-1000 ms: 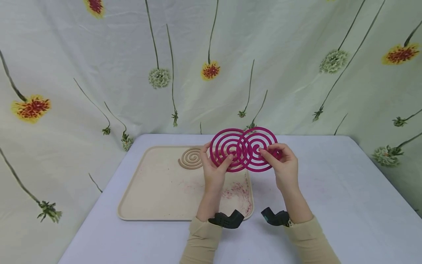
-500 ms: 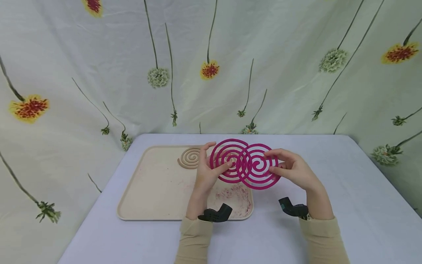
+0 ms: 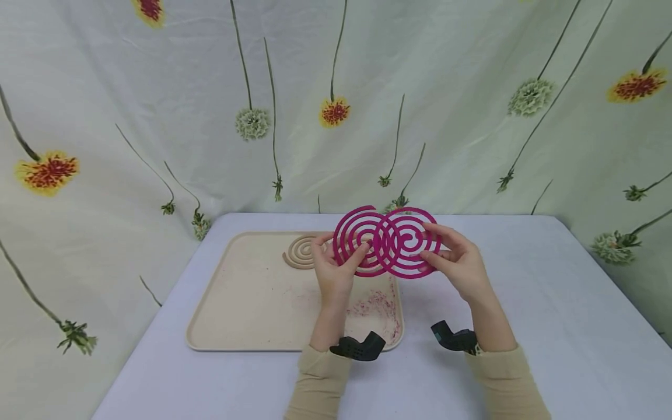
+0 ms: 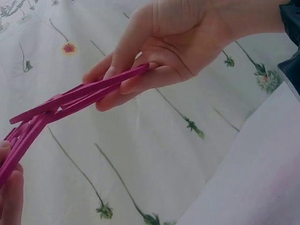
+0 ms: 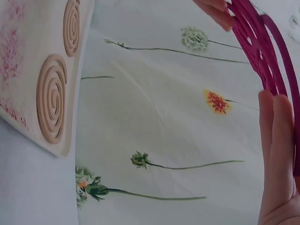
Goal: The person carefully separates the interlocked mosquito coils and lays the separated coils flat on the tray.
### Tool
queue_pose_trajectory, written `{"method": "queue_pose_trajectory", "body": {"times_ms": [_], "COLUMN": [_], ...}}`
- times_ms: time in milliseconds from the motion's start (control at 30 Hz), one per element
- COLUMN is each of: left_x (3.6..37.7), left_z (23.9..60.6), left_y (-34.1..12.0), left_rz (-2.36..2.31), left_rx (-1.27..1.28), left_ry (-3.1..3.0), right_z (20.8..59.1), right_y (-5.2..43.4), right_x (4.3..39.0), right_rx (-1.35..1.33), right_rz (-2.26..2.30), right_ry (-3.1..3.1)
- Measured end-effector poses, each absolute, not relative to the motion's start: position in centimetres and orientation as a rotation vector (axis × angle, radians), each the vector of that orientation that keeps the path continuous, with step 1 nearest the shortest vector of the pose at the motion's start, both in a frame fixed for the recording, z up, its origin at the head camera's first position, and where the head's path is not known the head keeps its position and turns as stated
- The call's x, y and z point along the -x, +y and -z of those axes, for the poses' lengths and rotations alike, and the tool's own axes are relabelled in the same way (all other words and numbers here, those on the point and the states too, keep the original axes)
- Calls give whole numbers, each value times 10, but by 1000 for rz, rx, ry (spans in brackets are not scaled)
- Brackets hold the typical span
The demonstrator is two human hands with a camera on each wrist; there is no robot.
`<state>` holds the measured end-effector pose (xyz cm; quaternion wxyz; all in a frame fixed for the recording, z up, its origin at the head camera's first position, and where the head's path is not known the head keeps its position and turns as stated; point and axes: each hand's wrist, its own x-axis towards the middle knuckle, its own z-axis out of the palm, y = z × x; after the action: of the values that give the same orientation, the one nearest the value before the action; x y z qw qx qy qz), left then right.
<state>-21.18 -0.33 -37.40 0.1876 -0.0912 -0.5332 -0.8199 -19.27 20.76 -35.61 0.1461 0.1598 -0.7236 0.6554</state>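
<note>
Head view shows the grip plainly: the left hand [image 3: 331, 271] pinches the left lobe of a pair of interlocked magenta mosquito coils [image 3: 387, 241], thumb in front and fingers behind, while the right hand [image 3: 458, 262] pinches the right lobe the same way. Both hands hold the pair up in the air, above the far right corner of the tray and clear of the desk [image 3: 525, 326]. From the left wrist view the coils [image 4: 70, 101] appear edge-on, and the two spirals seem to splay slightly apart where they leave the left fingers [image 4: 140, 79]. In the right wrist view the rings [image 5: 262, 51] fan past the right fingers [image 5: 276, 140].

To my eye the two nested spirals are being worked apart. Doing it well would mean gripping near the centres, easing one spiral out of the other's plane evenly, and avoiding any twist or sharp bend, since the thin rings look brittle and would likely snap.

Below the hands, a beige tray [image 3: 210, 326] lies flat on the white desk. At its far edge lies a tan coil [image 3: 303, 251], partly hidden by the left hand; the right wrist view shows two tan coils [image 5: 51, 96] lying flat side by side on the tray. A scatter of pinkish-red crumbs [image 3: 375, 306] dusts the tray's near right part. A flower-printed cloth [image 3: 157, 116] hangs behind the desk.
</note>
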Motion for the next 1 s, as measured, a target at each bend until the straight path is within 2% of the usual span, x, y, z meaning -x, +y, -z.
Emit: {"method": "queue_pose_trajectory", "body": {"times_ms": [233,433,700,1000], "left_x": [211,211,212,214], "left_z": [375,375,376,376], "left_y": [0,3,2,-15], "left_rz": [2287,2357,2230,2262], "left_rx": [161,252,355,415], "left_ry": [-1380,-1379,-1587,-1700], "right_z": [358,362,363,358], "right_y": [186,171,166,199], "right_x": [194,194,194,194], "right_rx": [-195,-89,-150,-358], "right_rz": [-1910,-1967,-1959,-1829], "right_ry": [-1870,-1729,-1780,-2003]}}
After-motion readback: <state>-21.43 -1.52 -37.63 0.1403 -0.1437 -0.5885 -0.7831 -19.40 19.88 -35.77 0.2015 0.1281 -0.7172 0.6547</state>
